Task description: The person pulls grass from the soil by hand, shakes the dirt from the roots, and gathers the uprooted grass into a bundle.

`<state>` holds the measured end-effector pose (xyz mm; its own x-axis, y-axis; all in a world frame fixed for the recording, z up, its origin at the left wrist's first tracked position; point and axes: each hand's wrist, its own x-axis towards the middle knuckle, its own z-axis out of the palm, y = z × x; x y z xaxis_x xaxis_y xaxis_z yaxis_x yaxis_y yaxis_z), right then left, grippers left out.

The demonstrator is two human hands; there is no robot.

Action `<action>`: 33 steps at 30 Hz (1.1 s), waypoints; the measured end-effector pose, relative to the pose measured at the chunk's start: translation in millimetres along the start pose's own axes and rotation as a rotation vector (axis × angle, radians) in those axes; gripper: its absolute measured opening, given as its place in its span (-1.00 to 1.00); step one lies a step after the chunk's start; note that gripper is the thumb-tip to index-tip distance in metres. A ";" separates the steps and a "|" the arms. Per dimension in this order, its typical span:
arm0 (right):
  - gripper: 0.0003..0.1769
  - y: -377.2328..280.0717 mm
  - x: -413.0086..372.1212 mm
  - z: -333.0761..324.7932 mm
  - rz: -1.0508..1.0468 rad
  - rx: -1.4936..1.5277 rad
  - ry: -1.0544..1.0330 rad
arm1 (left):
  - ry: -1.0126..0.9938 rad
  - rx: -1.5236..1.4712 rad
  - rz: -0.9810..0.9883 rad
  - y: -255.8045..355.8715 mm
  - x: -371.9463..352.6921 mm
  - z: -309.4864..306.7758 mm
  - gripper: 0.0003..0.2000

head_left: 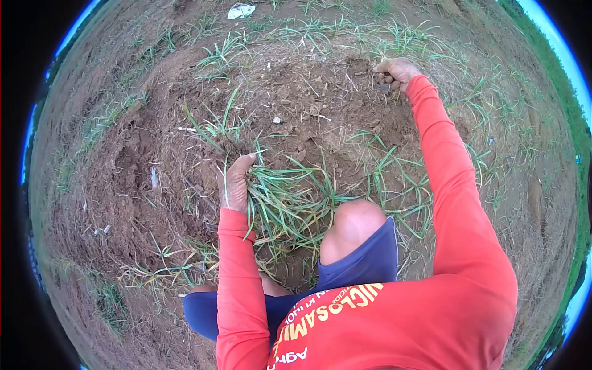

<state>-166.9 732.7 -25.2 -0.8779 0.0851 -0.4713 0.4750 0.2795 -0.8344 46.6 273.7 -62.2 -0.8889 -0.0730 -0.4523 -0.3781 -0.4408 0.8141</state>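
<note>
My left hand (234,180) is closed around a bunch of green plants (275,196) with long narrow leaves, which fan out to the right of the thumb. Just beyond its fingertips stands a leafy tuft (221,131) in the loose soil. Farther out to the right, my right hand (398,71) is curled close over the ground, its fingers bent down at the dirt. A small dark patch shows under these fingers, and I cannot tell what they grip. Brown crumbly soil (308,102) lies between the two hands.
More narrow-leaved plants (383,169) grow beside my bare knee (356,225). Grass tufts (222,54) line the far side of the dug soil. A white scrap (241,10) lies at the top, and a pale piece of litter (154,177) is at the left.
</note>
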 end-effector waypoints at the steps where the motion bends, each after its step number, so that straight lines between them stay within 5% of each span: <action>1: -0.84 -9.4 -8.7 -9.5 0.002 0.058 -0.036 | 0.001 -0.002 -0.011 2.7 -2.3 3.8 -0.82; 8: -0.82 -24.8 -81.2 -28.8 -0.195 0.211 -0.112 | -0.073 -0.059 -0.073 -1.7 5.4 13.3 -0.83; 14: -0.81 25.3 -124.4 81.5 -0.175 0.468 -0.465 | -0.153 -0.169 -0.208 -16.9 -4.9 44.5 -0.84; 17: -0.78 56.9 -145.4 180.3 0.010 0.120 -0.567 | -0.281 -0.253 -0.275 -39.9 -1.3 55.7 -0.82; 19: -0.59 93.3 -128.4 220.9 -0.391 -0.382 -0.501 | -0.225 -0.230 -0.200 -55.7 3.7 59.4 -0.83; 22: -0.54 52.3 -132.3 199.5 -0.182 -0.297 -0.629 | -0.087 -0.353 -0.131 -46.9 9.3 51.3 -0.84; 25: -0.58 30.7 -49.5 143.9 -0.295 -0.155 -0.316 | 0.028 -0.285 -0.058 -26.9 16.3 36.4 -0.85; 27: -0.61 -18.2 -7.1 98.5 -0.469 -0.726 0.142 | 0.045 -0.228 -0.057 -21.4 17.2 32.4 -0.85; 29: -0.58 -27.9 68.2 63.9 -0.294 -1.150 0.273 | 0.040 -0.213 -0.074 -17.7 14.4 31.7 -0.84; 33: -0.56 -28.2 118.8 40.2 -0.211 -1.286 0.278 | 0.046 -0.139 -0.053 -13.2 5.4 37.9 -0.82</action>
<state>-282.1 696.5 -69.1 -0.9833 0.0764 -0.1654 0.0690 0.9964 0.0501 37.0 313.1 -61.6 -0.8547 -0.0858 -0.5119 -0.3817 -0.5645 0.7319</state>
